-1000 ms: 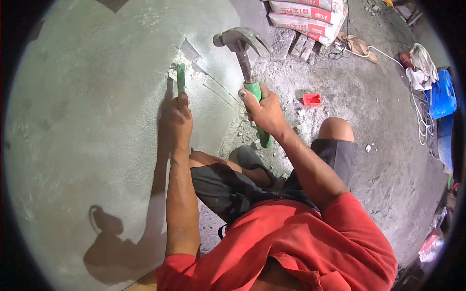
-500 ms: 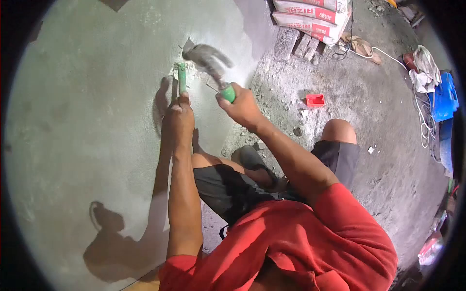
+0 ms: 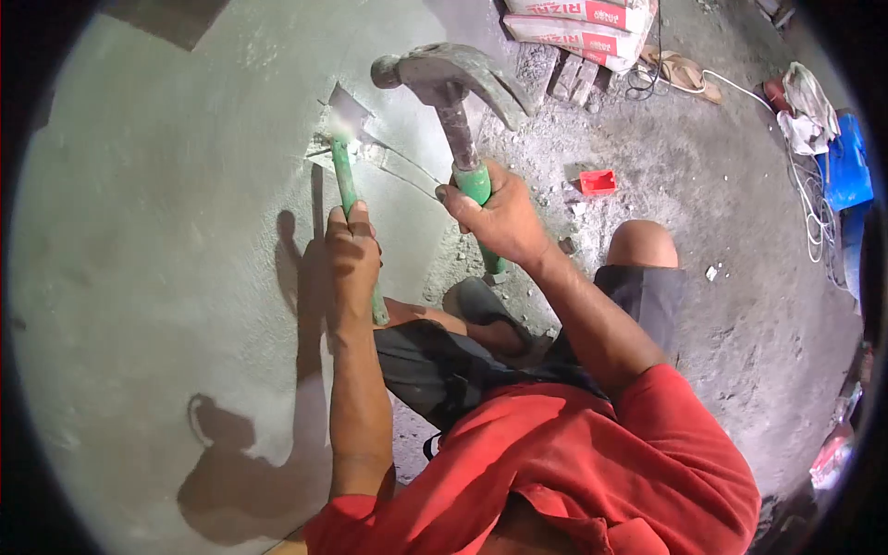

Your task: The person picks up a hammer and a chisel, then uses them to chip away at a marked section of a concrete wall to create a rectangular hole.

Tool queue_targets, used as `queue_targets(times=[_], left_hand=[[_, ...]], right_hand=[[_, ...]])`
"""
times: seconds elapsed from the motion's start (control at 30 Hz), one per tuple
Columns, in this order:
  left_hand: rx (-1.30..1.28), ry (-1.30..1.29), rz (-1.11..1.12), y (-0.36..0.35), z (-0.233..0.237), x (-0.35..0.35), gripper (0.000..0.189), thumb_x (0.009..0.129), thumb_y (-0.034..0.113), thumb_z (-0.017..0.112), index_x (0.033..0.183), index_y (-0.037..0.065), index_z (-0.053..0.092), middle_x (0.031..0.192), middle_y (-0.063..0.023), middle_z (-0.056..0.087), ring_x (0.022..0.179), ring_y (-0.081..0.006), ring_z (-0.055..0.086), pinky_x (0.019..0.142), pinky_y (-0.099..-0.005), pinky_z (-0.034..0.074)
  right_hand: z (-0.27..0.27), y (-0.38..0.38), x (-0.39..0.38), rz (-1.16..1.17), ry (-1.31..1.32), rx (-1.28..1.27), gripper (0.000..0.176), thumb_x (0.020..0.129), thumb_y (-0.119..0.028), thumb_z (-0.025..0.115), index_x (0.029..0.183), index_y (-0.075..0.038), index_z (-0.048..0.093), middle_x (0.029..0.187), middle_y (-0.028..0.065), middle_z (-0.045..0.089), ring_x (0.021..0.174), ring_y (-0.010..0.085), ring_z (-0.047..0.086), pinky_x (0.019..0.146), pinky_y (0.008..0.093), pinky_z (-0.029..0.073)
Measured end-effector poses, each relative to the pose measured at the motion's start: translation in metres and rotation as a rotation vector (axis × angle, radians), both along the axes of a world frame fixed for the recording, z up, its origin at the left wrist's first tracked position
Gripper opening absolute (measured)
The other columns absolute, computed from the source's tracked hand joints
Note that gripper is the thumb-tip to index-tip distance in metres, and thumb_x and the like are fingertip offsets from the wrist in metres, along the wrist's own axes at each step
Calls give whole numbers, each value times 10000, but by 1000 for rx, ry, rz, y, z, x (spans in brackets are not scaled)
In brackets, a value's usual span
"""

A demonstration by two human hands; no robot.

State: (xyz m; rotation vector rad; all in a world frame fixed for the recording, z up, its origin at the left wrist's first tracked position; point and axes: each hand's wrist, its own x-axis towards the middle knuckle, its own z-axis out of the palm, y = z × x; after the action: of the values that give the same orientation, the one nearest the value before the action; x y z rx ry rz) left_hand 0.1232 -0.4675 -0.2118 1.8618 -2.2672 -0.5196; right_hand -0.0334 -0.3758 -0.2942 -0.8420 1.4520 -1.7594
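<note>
My left hand (image 3: 353, 254) is wrapped round a long green chisel (image 3: 342, 171). The chisel's upper end sits at a chipped opening (image 3: 350, 100) in the grey plastered wall (image 3: 185, 231), where a pale, dusty blur shows. In my right hand (image 3: 504, 217) is a claw hammer (image 3: 449, 69) with a green grip. Its metal head is raised to the right of the opening, apart from the chisel, with the claw pointing right. Thin wire-like lines run from the opening towards my right thumb.
A small red box (image 3: 598, 182) lies on the dusty floor (image 3: 740, 324) among rubble. Stacked cement bags (image 3: 583, 32) stand at the top, beside blocks (image 3: 575, 79). Further right are a white cable (image 3: 740, 81), a pale cloth (image 3: 807, 111) and a blue container (image 3: 846, 166).
The hammer has swung away from the chisel, up and to the right, and is sharper now. The chisel is tilted differently, with more of its length showing below my left hand.
</note>
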Motion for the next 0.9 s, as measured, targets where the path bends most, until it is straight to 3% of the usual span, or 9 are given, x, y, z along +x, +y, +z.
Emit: queue_targets(times=[0.1,0.13,0.23,0.3,0.47,0.53,0.67,0.8,0.9], left_hand=[[-396,259,-321,-52,-78,40,421,1016,454,466,975,55,597,713,-50,595,611,-195,583,569,-369,444],[-396,255,-322,-38,-57,28,421,1016,454,466,975,55,597,713,-50,595,611,-195,583,569,-369,444],[-28,266,0,-17,-21,6,373,999,427,513,992,65,597,694,-28,542,550,-161,518,491,-336,405],[171,691,46,-26,-30,5,338,993,384,530,993,51,585,668,-15,498,506,-126,475,437,-292,378],[147,752,24,-33,-31,6,299,1001,309,506,943,20,562,616,7,446,455,-86,421,384,-247,343],[264,853,28,-37,-31,16,308,987,329,524,999,23,560,669,5,464,489,-102,438,416,-268,373],[286,789,128,-31,-26,11,316,987,333,520,1004,19,553,674,5,465,492,-98,436,420,-260,372],[224,692,8,-30,-24,14,322,985,348,526,999,28,559,678,2,461,518,-109,449,465,-274,378],[225,717,-11,-37,-24,11,320,986,349,518,1007,34,566,678,2,453,538,-116,453,492,-285,378]], right_hand=[[5,3,-4,-32,71,-27,317,856,-283,704,959,3,614,719,115,635,670,169,601,667,354,511],[9,3,-4,-31,90,-42,316,854,-284,700,957,2,615,722,118,637,675,172,606,673,351,512],[1,-14,15,-90,19,-5,310,841,-271,695,957,6,616,739,146,648,681,216,628,688,373,515],[-19,-42,35,-70,31,-22,311,834,-267,690,951,12,615,743,163,650,688,241,635,694,386,514],[-13,-60,14,103,209,63,317,821,-255,672,944,29,608,751,198,651,715,299,650,712,413,510],[7,-43,8,53,190,-55,332,844,-287,693,974,7,611,712,110,606,658,180,575,648,370,496],[43,-11,16,-113,62,-170,330,849,-290,689,954,12,610,704,90,604,678,154,568,655,346,497],[-29,-70,31,-36,426,-40,276,865,-262,674,950,-5,626,700,43,613,626,114,553,607,325,487],[-31,-73,13,10,294,96,265,861,-252,680,964,-13,633,693,33,623,605,107,563,583,319,479]])
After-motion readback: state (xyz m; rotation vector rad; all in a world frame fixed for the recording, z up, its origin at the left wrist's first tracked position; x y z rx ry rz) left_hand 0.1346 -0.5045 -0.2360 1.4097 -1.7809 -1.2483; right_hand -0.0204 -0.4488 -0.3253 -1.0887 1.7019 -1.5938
